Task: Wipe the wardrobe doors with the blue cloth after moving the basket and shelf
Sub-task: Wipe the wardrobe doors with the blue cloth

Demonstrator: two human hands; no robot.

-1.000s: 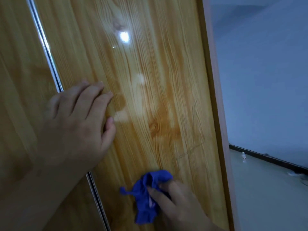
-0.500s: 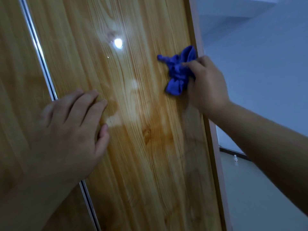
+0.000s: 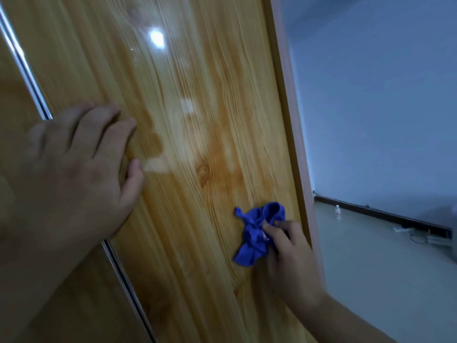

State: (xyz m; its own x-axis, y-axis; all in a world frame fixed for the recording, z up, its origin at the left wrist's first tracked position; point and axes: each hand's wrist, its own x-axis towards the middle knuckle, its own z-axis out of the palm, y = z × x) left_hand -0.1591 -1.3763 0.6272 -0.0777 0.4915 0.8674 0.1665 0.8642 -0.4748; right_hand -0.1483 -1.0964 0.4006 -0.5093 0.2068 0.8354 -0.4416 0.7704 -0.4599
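Note:
A glossy wood-grain wardrobe door (image 3: 188, 100) fills most of the view, tilted, with a light glare near its top. My right hand (image 3: 288, 253) presses a crumpled blue cloth (image 3: 257, 233) against the door's lower right part, close to its right edge. My left hand (image 3: 81, 169) lies flat on the door at the left with fingers spread, across the metal strip (image 3: 29, 78) that separates it from a second, darker door panel (image 3: 12, 102). The basket and shelf are out of view.
To the right of the wardrobe's edge is a pale wall (image 3: 383, 107) with a dark skirting board (image 3: 385, 214) and a grey floor (image 3: 385, 263). A small white object (image 3: 337, 209) and some cables (image 3: 420, 236) lie along the skirting.
My right hand swept the blue cloth from low on the door up to its top right edge and back down to the lower right. My left hand stayed flat on the door.

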